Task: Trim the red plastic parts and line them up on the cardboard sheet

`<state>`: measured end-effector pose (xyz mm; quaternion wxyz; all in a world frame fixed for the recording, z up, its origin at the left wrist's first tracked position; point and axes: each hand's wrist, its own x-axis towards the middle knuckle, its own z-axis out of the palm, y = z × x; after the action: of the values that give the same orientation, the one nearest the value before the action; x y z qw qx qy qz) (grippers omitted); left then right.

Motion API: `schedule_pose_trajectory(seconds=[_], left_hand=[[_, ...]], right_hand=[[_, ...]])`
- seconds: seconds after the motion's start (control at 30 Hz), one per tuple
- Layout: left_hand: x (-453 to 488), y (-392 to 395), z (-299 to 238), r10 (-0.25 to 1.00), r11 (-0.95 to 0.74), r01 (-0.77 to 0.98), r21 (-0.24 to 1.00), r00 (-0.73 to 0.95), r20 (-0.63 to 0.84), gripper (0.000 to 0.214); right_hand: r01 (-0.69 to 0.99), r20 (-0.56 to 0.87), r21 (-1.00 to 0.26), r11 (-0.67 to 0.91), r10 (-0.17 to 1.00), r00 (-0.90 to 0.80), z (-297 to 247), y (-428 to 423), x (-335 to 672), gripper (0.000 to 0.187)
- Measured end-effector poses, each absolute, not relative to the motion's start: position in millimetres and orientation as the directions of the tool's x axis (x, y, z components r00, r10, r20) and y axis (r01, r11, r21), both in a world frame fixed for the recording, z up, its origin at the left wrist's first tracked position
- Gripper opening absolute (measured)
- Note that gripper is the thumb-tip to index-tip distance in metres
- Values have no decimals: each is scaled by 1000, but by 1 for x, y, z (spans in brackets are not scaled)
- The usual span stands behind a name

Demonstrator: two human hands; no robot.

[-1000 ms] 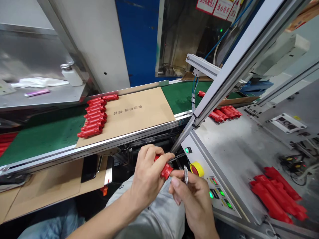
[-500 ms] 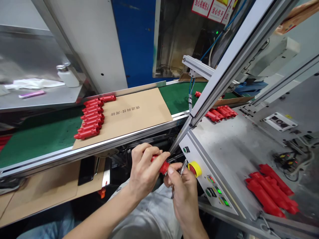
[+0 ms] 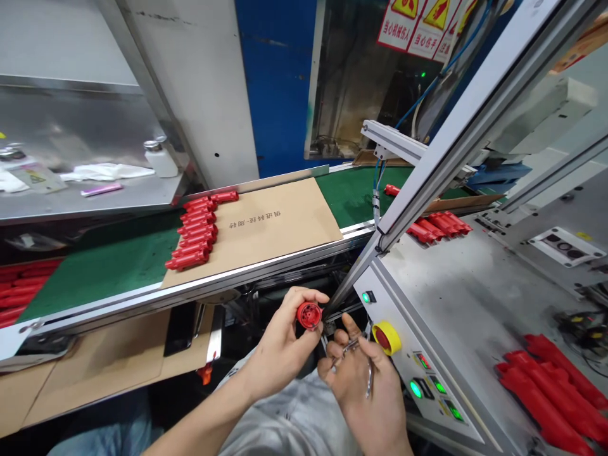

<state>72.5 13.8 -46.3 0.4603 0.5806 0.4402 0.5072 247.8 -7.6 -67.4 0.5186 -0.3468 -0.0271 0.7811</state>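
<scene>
My left hand (image 3: 285,345) is closed round a red plastic part (image 3: 308,315), its round open end turned toward me. Just right of it, my right hand (image 3: 363,386) is closed on metal tweezers (image 3: 368,373), their tips near the red part. Both hands hover above my lap, below the conveyor's edge. A row of several identical red parts (image 3: 194,231) lies on a cardboard sheet (image 3: 280,221) on the green conveyor belt (image 3: 109,266).
A machine table (image 3: 456,285) on the right carries red parts at its far edge (image 3: 439,226) and near right (image 3: 551,392). Its front panel has a yellow-ringed red button (image 3: 386,335) and green lit buttons (image 3: 415,388). A white bottle (image 3: 159,158) stands on the left shelf.
My left hand has turned the red part so its open end faces me. My right hand has shifted the tweezers lower in its grip. The view has moved slightly left.
</scene>
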Motion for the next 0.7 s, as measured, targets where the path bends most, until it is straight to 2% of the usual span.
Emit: schedule_pose_trajectory(seconds=[0.1,0.17,0.23,0.3,0.4,0.47,0.6,0.67,0.7], left_hand=[[62,11,-42,973,-225,97,970,74,218,27],[56,9,-38,964,-262,141,955,81,253,26],[51,8,-34,958,-282,160,946,96,270,26],[45,7,-31,961,-269,138,953,104,256,26],[33,9,-32,986,-142,20,990,96,139,27],[23,12,-35,996,-18,-133,991,81,29,32],[-11,13,-46,981,176,-535,826,166,-101,55],[-36,13,-50,970,214,-590,779,222,-99,55],[-51,14,-50,970,206,-553,807,224,-94,54]], right_hand=[[-742,-493,-458,-489,834,-245,-72,-21,238,38],[-656,-409,-613,-441,887,-215,-69,-27,232,30],[-530,-281,-786,-319,947,-154,-65,-29,228,27],[-419,-195,-880,-224,974,-111,-65,-27,226,29],[-345,-175,-916,-203,978,-111,-75,-20,219,31],[-336,-200,-912,-235,970,-136,-89,-16,212,32],[-319,-272,-899,-299,954,-127,-130,-12,191,41],[-293,-350,-884,-363,931,-98,-149,-11,182,50],[-271,-389,-875,-401,916,-99,-158,-11,179,54]])
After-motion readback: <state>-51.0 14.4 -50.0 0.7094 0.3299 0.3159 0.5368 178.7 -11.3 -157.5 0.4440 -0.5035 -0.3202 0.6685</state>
